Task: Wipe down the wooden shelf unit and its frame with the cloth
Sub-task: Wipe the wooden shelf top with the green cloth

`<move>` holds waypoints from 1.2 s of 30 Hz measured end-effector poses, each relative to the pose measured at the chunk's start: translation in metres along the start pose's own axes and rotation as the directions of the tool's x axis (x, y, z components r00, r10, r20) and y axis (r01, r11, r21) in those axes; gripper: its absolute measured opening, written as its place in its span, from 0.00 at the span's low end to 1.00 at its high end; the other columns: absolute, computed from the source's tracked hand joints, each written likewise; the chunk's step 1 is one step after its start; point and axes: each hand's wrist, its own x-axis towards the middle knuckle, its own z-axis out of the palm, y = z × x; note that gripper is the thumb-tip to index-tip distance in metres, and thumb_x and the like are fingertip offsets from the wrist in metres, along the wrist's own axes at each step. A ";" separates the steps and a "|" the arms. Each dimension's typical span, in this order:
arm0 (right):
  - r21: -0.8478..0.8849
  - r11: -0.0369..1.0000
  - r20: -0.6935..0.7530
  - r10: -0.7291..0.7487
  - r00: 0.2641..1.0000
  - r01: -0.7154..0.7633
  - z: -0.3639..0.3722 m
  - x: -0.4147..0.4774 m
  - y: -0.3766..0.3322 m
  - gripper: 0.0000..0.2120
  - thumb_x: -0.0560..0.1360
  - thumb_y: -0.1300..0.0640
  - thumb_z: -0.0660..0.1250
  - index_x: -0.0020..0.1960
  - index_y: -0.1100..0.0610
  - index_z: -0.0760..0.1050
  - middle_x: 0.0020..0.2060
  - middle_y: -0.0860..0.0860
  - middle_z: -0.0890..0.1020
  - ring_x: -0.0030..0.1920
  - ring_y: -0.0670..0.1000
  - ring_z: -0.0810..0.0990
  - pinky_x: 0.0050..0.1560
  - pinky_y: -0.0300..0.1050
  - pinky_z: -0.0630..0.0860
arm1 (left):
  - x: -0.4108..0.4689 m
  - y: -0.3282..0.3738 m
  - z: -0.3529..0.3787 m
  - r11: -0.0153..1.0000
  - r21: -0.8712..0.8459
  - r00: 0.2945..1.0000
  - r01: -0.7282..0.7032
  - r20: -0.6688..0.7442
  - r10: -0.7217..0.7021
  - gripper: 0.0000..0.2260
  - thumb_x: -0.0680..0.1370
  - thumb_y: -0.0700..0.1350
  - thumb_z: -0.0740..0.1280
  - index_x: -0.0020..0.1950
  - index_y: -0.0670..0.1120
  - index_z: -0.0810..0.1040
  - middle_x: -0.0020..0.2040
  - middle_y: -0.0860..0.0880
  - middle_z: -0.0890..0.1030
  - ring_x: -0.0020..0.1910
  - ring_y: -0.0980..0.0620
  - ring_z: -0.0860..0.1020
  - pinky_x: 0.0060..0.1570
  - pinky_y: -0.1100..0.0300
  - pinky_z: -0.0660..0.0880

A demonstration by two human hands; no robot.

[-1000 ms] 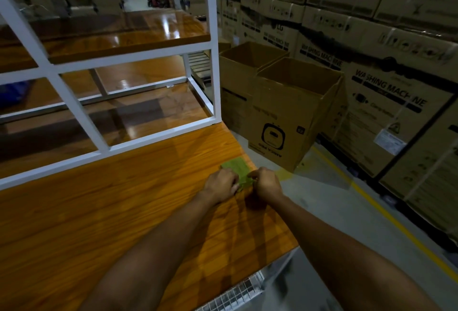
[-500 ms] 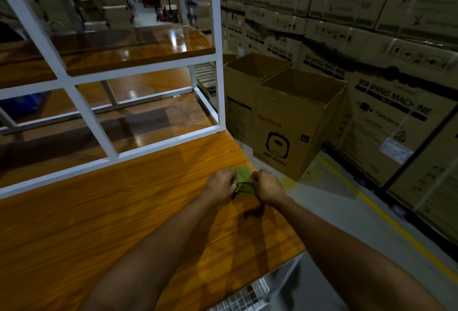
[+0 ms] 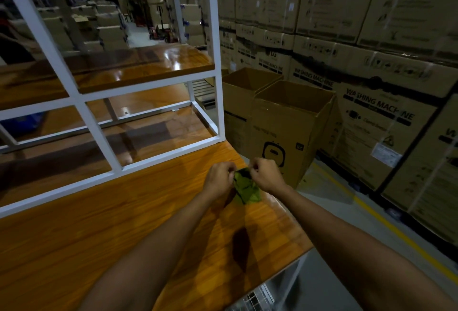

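Above the wooden surface, towards its right edge, one green cloth hangs bunched between two hands; the left hand and right hand both have fingers clamped on its upper edge, likely to refold it for a clean wiping face. At eleven o'clock rises one white frame carrying a glossy shelf; at one o'clock, two open cartons stand on the floor.
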 end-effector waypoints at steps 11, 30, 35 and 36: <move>0.354 0.932 -0.133 0.133 0.982 -0.079 -0.045 -0.002 -0.058 0.07 0.79 0.61 0.63 0.46 0.56 0.79 0.40 0.52 0.81 0.40 0.51 0.79 0.36 0.47 0.76 | 0.009 0.029 -0.050 0.949 -0.314 0.999 0.012 0.044 0.002 0.06 0.77 0.47 0.67 0.43 0.47 0.81 0.40 0.50 0.80 0.42 0.52 0.78 0.40 0.56 0.75; 0.561 0.827 -0.164 0.162 0.973 -0.043 -0.136 -0.026 -0.126 0.10 0.80 0.64 0.62 0.44 0.58 0.79 0.45 0.53 0.80 0.47 0.50 0.79 0.40 0.42 0.76 | -0.018 -0.016 -0.080 0.984 -0.168 0.943 0.063 0.331 -0.004 0.06 0.75 0.38 0.69 0.50 0.40 0.76 0.46 0.41 0.80 0.41 0.43 0.82 0.37 0.48 0.79; 0.545 0.839 -0.238 0.161 0.958 -0.006 -0.160 -0.021 -0.128 0.08 0.79 0.62 0.64 0.44 0.58 0.80 0.47 0.54 0.82 0.48 0.50 0.80 0.46 0.46 0.78 | -0.022 -0.022 -0.079 0.945 -0.294 0.958 0.141 0.282 -0.055 0.08 0.74 0.31 0.64 0.43 0.44 0.69 0.39 0.41 0.76 0.40 0.39 0.79 0.39 0.43 0.79; 0.540 0.842 -0.257 0.174 0.951 -0.008 -0.162 -0.021 -0.123 0.09 0.79 0.62 0.64 0.42 0.58 0.80 0.46 0.54 0.82 0.48 0.50 0.80 0.46 0.46 0.78 | -0.021 -0.021 -0.083 0.947 -0.292 0.967 0.131 0.248 -0.057 0.07 0.74 0.32 0.64 0.44 0.43 0.70 0.39 0.41 0.77 0.39 0.40 0.79 0.40 0.43 0.79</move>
